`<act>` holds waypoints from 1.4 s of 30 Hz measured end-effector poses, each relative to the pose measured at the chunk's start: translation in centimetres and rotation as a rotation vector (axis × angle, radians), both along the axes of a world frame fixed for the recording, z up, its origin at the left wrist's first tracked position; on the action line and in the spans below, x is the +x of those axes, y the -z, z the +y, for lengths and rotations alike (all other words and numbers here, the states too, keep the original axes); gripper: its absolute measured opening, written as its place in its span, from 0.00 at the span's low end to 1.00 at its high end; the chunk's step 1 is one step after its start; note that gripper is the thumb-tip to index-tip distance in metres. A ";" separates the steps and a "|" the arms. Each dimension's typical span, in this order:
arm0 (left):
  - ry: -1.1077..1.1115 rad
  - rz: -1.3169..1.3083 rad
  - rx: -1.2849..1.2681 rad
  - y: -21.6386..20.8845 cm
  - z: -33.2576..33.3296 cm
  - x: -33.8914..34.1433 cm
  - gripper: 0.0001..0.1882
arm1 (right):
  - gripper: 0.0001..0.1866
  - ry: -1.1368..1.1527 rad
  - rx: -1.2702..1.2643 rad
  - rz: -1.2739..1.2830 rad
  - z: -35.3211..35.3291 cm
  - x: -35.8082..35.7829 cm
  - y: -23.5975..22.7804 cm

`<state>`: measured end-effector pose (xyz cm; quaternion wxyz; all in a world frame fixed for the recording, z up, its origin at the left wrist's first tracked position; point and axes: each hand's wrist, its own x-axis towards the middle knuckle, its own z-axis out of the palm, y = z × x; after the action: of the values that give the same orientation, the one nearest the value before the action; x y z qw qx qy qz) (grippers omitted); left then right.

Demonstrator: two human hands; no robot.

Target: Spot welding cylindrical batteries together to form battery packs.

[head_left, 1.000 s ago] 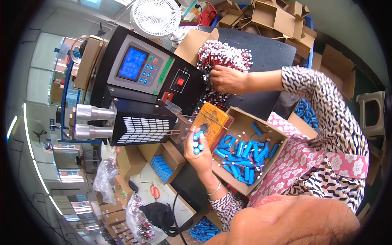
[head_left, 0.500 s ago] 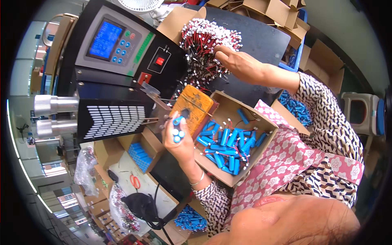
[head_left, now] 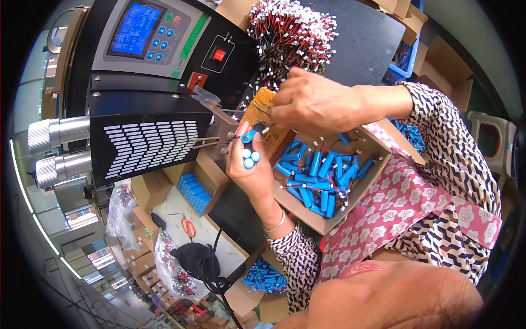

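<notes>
Left hand (head_left: pixel 250 174) holding cylinders (head_left: pixel 249 163), right hand (head_left: pixel 315 104) near

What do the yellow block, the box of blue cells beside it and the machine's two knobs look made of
Yellow block: possibly painted wood or metal, scuffed, darkly marked. Box: cardboard, matte brown, thin flat walls. Knobs: probably bare metal, silvery sheen, ridged grips.

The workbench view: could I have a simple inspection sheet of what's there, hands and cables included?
Surface: dark benchtop, partly covered.
Things: open carton of wired blue cylinders, yellow block, bundle of red and black wires with white connectors.
Clutter: clear plastic bag, black cloth-like item.
Hands: left hand grips a cluster of blue cylinders; right hand is curled near the yellow block, any held item unclear.
Cables: black cable beside the black cloth-like item.
Surroundings: black machine with lit screen, blue bin, stool.
</notes>
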<state>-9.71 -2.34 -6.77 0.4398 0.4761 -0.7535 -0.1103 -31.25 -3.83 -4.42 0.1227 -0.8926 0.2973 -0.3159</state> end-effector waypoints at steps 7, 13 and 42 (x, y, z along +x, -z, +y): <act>-0.064 -0.021 -0.030 -1.4 0.0 -0.2 0.09 | 0.14 -0.145 0.373 -0.334 -1.1 4.2 -1.1; -0.051 -0.009 -0.019 -0.7 0.3 -0.1 0.12 | 0.16 -0.139 0.465 -0.287 -2.2 5.0 -0.7; -0.157 0.393 0.198 -1.9 2.7 1.5 0.09 | 0.12 -0.090 -0.299 0.067 1.0 2.7 1.1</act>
<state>-8.19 0.36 -4.82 0.5364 0.5433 -0.5996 -0.2399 -28.52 -2.85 -5.53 -0.0075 -0.9234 0.2106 -0.3207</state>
